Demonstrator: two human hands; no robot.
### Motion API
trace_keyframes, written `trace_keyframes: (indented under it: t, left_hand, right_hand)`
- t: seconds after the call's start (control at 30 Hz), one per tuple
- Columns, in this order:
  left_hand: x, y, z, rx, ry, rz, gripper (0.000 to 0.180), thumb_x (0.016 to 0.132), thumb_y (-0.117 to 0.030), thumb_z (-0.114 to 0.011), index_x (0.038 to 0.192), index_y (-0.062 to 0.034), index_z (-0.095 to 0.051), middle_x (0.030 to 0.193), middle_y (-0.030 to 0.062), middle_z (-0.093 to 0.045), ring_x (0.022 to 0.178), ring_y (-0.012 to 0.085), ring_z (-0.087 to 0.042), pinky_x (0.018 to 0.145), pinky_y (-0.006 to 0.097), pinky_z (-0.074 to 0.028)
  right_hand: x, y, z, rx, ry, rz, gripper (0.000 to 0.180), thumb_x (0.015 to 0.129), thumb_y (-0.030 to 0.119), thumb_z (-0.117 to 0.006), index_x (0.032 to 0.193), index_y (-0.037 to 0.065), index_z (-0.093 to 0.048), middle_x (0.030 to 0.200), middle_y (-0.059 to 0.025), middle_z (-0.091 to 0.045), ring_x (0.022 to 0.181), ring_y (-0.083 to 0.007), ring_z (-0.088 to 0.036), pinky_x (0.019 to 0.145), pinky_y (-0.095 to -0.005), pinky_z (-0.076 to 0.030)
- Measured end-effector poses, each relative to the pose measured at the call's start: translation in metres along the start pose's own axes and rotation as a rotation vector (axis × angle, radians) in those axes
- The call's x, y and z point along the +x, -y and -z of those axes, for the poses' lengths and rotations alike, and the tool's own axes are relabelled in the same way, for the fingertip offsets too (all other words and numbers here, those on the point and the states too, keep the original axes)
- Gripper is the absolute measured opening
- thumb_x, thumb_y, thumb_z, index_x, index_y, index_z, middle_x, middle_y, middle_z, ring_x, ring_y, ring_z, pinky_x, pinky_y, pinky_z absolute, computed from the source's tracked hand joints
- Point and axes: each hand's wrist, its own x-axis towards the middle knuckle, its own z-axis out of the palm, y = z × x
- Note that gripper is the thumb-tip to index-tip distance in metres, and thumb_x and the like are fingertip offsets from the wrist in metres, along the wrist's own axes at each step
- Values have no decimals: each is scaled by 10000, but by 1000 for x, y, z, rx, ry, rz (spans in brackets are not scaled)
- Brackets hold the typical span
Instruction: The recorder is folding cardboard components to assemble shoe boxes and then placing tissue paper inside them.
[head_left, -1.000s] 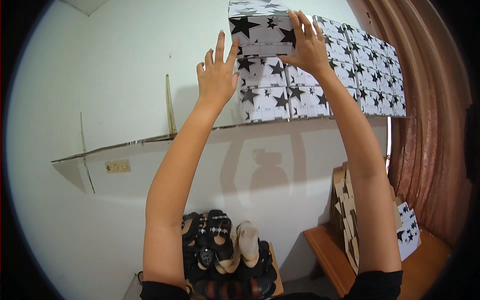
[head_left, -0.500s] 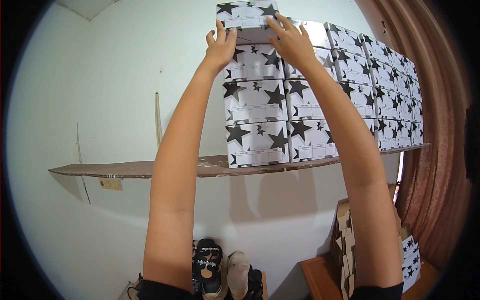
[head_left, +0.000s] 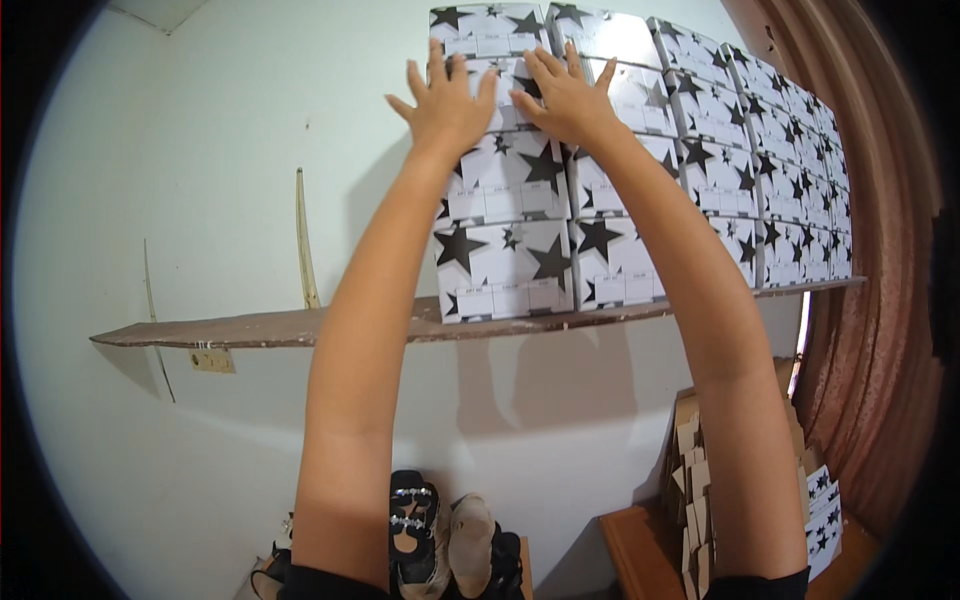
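White cardboard shoeboxes printed with black stars stand stacked in columns on a wall shelf. Both my arms reach up to the leftmost column. My left hand (head_left: 445, 108), fingers spread, is at the left side of the second box from the top (head_left: 507, 95). Against the right side of that same box and the neighbouring column is my right hand (head_left: 572, 98), its fingers apart too. Neither hand grips anything; whether the palms touch the cardboard I cannot tell. The top box (head_left: 487, 32) sits squarely on this column, just above my fingertips.
The brown wooden shelf (head_left: 250, 325) runs along the pale wall, with a socket plate (head_left: 212, 361) beneath it. Below lie black embellished shoes (head_left: 410, 525) and a beige sole (head_left: 471, 540). At right, folded cardboard (head_left: 690, 480) stands on a wooden table (head_left: 635, 555), beside a brown curtain (head_left: 870, 380).
Earlier the top box was raised and tilted between my hands; now it rests level on the column. My hands have let go and moved down, fingers spreading. The view has shifted slightly.
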Motion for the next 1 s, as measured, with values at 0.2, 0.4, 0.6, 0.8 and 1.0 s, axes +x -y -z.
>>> trace_keyframes:
  t: [0.2, 0.4, 0.6, 0.8, 1.0]
  left_hand:
    - [-112, -46, -3, -57, -38, -93, 594, 847, -464, -427, 1313, -96, -405, 1454, 106, -170, 1321, 391, -114, 961, 687, -53]
    - [-216, -93, 21, -255, 19, -41, 583, 849, -443, -448, 1307, -84, -410, 1439, 141, -194, 1325, 389, -106, 959, 687, -52]
    - [-314, -142, 35, -465, 157, -69, 588, 844, -441, -471, 1313, -91, -407, 1441, 140, -191, 1335, 384, -74, 959, 680, -37]
    - [-420, -216, 31, -680, 423, -78, 601, 849, -462, -465, 1327, -105, -390, 1451, 152, -156, 1335, 392, -64, 961, 677, -28]
    - [-542, -291, 43, -780, 779, -120, 617, 855, -493, -444, 1341, -121, -370, 1450, 158, -157, 1331, 390, -89, 966, 672, -34]
  right_hand:
    - [-94, 6, -6, -44, -163, 27, 558, 852, 449, -435, 1310, 136, -377, 1405, -97, -279, 1325, -360, -164, 902, -750, -33]
    - [-206, 13, 25, -45, -188, 3, 551, 835, 473, -481, 1289, 169, -411, 1408, -94, -264, 1324, -380, -145, 879, -759, -49]
    - [-325, 8, 84, -122, 30, -121, 560, 814, 465, -524, 1295, 198, -423, 1430, -89, -212, 1339, -365, -87, 889, -748, -8]
    - [-455, -18, 131, -286, 292, -272, 583, 823, 462, -507, 1325, 189, -390, 1449, -99, -166, 1338, -381, -70, 900, -738, -5]
    - [-592, -38, 194, -322, 614, -521, 609, 835, 482, -468, 1339, 156, -360, 1448, -135, -149, 1326, -423, -59, 901, -739, -4]
